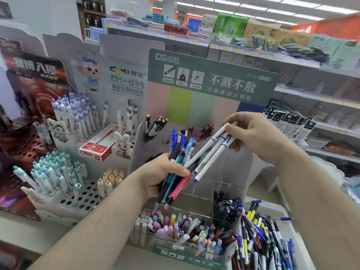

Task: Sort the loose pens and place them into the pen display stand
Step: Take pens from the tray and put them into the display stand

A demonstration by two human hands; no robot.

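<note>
At frame centre, the left hand [155, 177] is gripping a mixed bundle of coloured plastic pens [176, 162] — lower barrels hidden; the right hand's [253, 137] fingers are pinching three white blue-tipped pens [210, 154].

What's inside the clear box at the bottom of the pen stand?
The clear box is packed with pastel pens standing upright, with dark pens in the part behind. Their lower ends and the box's floor are hidden by the crowd of pens.
</note>
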